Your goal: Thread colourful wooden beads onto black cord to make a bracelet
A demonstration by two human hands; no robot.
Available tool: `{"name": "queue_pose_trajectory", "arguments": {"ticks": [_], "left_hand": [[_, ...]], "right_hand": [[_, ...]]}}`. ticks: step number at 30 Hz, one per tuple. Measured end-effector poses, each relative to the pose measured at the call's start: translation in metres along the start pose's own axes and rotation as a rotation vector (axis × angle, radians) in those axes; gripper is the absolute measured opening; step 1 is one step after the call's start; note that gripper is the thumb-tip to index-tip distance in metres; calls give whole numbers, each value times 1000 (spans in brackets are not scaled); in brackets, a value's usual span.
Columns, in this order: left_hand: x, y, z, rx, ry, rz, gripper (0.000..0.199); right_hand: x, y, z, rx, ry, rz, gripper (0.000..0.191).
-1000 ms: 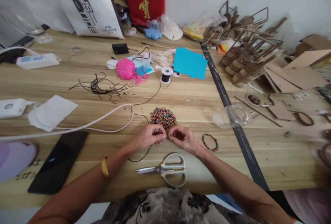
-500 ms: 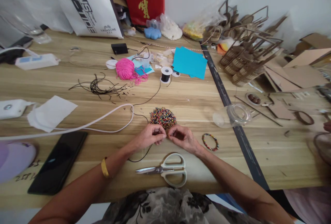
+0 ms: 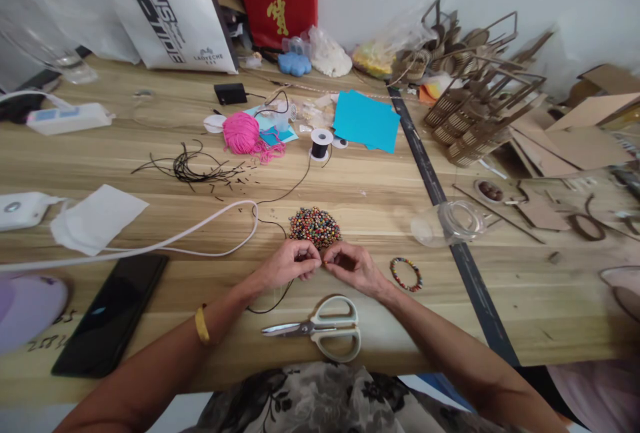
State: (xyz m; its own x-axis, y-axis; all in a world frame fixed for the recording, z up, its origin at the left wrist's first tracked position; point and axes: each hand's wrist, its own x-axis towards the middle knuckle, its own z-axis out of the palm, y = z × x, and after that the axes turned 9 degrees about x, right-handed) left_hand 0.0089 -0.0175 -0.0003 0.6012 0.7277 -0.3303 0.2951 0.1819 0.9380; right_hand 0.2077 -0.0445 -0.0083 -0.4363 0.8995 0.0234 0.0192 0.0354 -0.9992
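Note:
Just in front of a pile of colourful beads [image 3: 315, 225], my two hands meet with their fingertips close together. My left hand [image 3: 296, 262] pinches the black cord [image 3: 285, 296], which runs out below it and loops round to the spool [image 3: 321, 144]. A small orange-red bead shows at the fingertips of my right hand [image 3: 351, 265], pinched between thumb and forefinger. To the right of that hand lies a beaded bracelet [image 3: 407, 275]. Scissors [image 3: 320, 328] with pale handles rest on the table below both hands, blades pointing left.
Cut black cords [image 3: 193, 167] and pink yarn [image 3: 242, 133] lie farther back. A phone [image 3: 111, 313] and a white cable [image 3: 210, 219] are at left. Blue paper sheets [image 3: 367, 121], a clear plastic container [image 3: 457, 221] and brown baskets [image 3: 465, 126] stand toward the right.
My hands stay almost still at the same spot. At the far right edge, another person's hand has left the view, and the brown loops there have shifted.

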Motion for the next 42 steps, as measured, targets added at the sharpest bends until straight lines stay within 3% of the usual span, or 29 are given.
{"name": "queue_pose_trajectory", "arguments": {"ticks": [42], "left_hand": [[0,2,2,48,7,18,21]], "right_hand": [[1,-3,2,-4,-4,-22,16]]}}
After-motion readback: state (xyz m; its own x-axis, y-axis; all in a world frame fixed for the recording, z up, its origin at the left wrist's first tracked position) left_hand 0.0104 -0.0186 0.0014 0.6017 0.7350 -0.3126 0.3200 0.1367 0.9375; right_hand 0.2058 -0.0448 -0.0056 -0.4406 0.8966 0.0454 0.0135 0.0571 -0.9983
